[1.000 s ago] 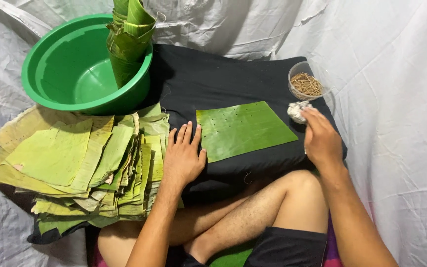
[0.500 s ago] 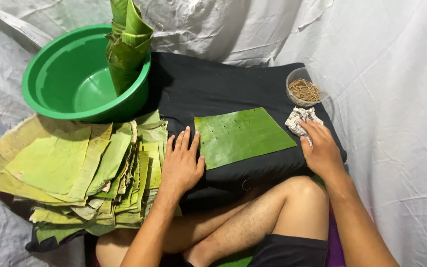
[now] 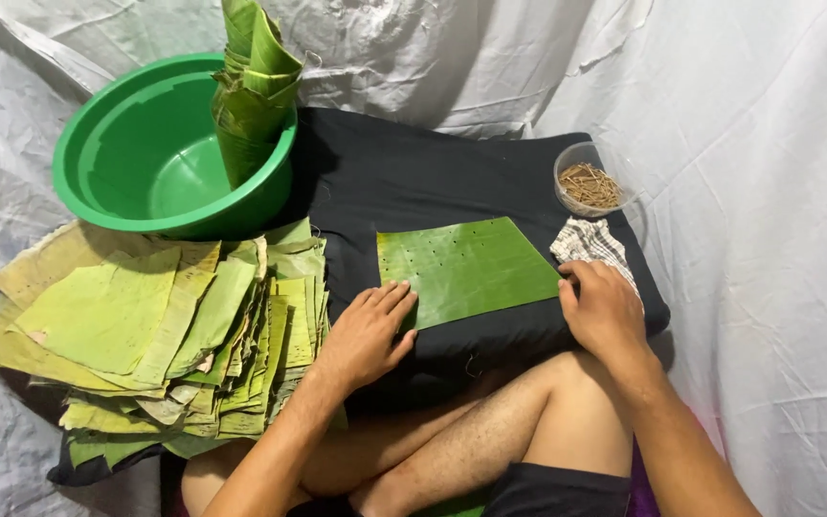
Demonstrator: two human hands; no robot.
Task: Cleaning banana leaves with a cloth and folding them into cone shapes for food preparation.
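Observation:
A flat green leaf sheet (image 3: 471,268) lies on a black cushion (image 3: 413,182) in front of me. My left hand (image 3: 368,335) rests palm down with its fingertips on the sheet's near left edge. My right hand (image 3: 605,311) lies at the sheet's right edge, fingers curled down, partly over a checked cloth (image 3: 591,241). Neither hand lifts anything.
A thick pile of cut leaf pieces (image 3: 155,325) lies to the left. Behind it stands a green plastic basin (image 3: 136,163) with stacked leaf cones (image 3: 253,86) leaning on its rim. A small clear bowl of brown sticks (image 3: 588,182) sits at the cushion's right. White sheeting surrounds everything.
My right hand has come down from the checked cloth to the sheet's right edge. My left hand has shifted slightly onto the leaf's left edge.

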